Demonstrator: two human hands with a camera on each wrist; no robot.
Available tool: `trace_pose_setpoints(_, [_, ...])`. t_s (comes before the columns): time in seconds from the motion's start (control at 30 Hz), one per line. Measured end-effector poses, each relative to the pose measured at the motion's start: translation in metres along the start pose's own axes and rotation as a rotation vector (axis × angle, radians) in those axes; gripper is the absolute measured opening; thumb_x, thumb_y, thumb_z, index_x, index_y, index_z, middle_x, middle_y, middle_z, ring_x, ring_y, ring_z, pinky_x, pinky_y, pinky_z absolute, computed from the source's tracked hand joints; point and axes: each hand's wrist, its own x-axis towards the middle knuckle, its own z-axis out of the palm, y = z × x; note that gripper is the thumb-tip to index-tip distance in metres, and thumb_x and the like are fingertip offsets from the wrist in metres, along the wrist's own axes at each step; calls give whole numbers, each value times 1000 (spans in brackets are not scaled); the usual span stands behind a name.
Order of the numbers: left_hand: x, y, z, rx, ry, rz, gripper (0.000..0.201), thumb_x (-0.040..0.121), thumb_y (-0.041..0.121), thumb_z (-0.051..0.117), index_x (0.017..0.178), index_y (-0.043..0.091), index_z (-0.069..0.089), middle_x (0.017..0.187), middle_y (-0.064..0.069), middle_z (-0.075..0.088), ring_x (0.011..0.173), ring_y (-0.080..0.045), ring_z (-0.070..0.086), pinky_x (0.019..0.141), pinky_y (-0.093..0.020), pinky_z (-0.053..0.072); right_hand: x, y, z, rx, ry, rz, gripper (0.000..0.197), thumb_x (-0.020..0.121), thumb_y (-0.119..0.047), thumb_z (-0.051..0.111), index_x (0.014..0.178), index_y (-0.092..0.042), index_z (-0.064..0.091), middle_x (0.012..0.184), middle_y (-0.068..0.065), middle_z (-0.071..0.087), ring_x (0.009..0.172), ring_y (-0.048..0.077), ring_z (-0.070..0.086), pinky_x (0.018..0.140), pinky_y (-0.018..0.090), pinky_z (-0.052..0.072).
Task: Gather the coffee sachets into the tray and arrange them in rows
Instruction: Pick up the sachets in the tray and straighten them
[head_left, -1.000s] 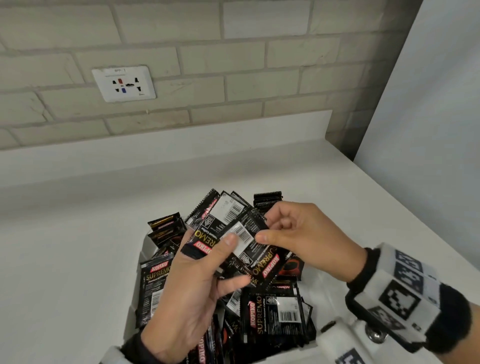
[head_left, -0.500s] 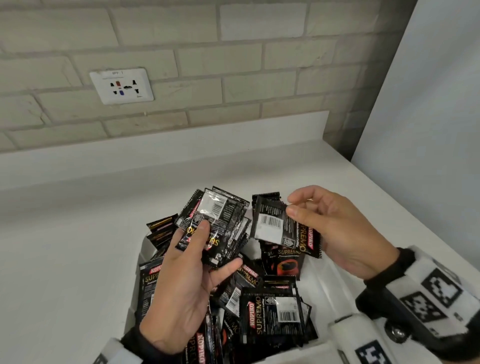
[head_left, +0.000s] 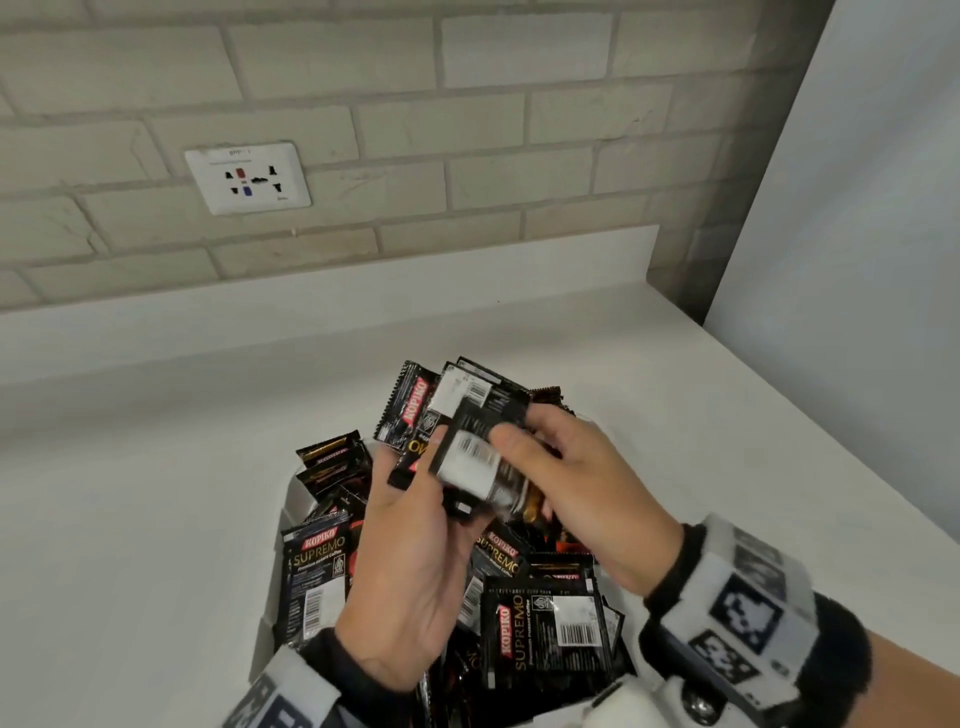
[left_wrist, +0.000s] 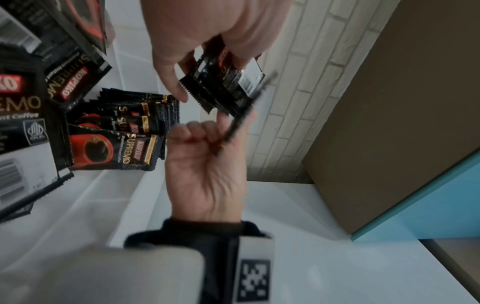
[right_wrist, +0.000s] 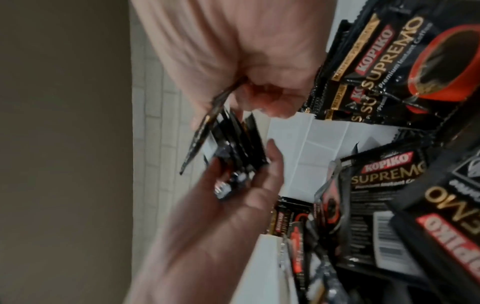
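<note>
My left hand grips a fanned stack of black Kopiko coffee sachets above the white tray. With thumb and fingers, my right hand pinches one sachet, barcode side up, against the front of that stack. The left wrist view shows the stack between both hands. In the right wrist view it is blurred and edge-on. Several loose sachets lie jumbled in the tray under my hands. A few stand packed together at its far left corner.
The tray sits on a white counter against a brick wall with a socket plate. A pale panel closes off the right side, and the counter's edge runs diagonally at the right.
My right hand carried its single sachet leftward from beside the stack onto the stack in my left hand. The left hand tilted the stack slightly toward it.
</note>
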Motion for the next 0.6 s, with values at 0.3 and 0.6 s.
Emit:
trace_pose_setpoints(0.3, [-3, 19, -13, -33, -217, -290, 35, 72, 9, 65, 105, -2, 61, 101, -24, 69, 88, -35, 69, 75, -58, 51, 7, 8, -11, -16, 22, -27, 15, 81, -35, 60, 86, -22, 67, 81, -4, 71, 77, 5, 68, 74, 24, 53])
trace_pose_setpoints(0.6, [1, 17, -16, -216, -391, -441, 77, 37, 5, 92, 108, -7, 64, 115, -35, 60, 98, -47, 63, 73, -66, 50, 8, 1, -23, -83, -86, 11, 16, 89, -27, 53, 85, -24, 68, 80, -7, 71, 70, 0, 64, 66, 10, 49])
